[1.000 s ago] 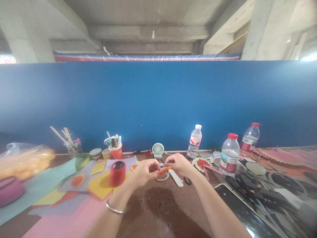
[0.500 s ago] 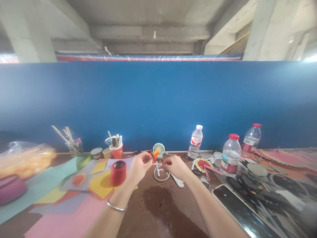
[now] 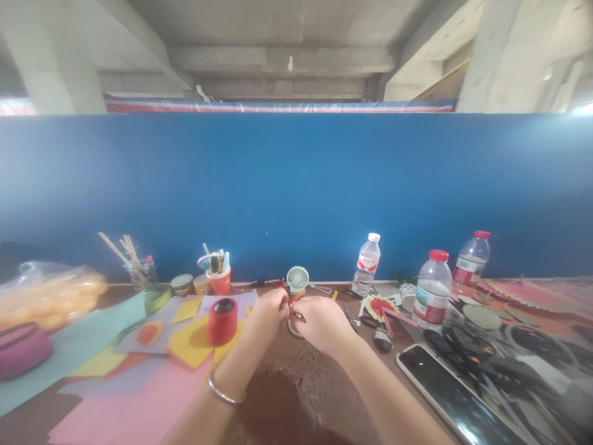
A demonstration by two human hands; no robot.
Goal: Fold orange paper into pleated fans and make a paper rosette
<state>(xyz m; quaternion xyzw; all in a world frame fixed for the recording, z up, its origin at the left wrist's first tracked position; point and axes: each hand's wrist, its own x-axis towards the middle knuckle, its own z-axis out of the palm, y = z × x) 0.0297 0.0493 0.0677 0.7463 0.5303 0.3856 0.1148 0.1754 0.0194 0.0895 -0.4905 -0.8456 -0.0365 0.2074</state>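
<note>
My left hand (image 3: pixel 272 310) is closed, fingertips pinched around a small orange piece (image 3: pixel 297 298) that looks like a strip or feather. My right hand (image 3: pixel 325 321) meets it from the other side, fingers bent and closed, their tips against those of the left. What the right fingers grip is hidden. Beneath the fingertips, part of a pale ring (image 3: pixel 294 329) shows; the rest of it is covered by the right hand. Just beyond the hands stands a small pale-green fan (image 3: pixel 297 279).
Coloured paper sheets (image 3: pixel 134 395) and a red roll (image 3: pixel 222 322) lie left. On the right are a white-capped bottle (image 3: pixel 367 266), a red-capped bottle (image 3: pixel 432 290), a folded paper fan (image 3: pixel 380 307) and a phone (image 3: pixel 445 389). Dark specks dot the tabletop (image 3: pixel 296 377).
My hands have come together over the ring, the right moving left and lower. The orange piece, upright before, is now lower and mostly covered. The ring's white strips are hidden.
</note>
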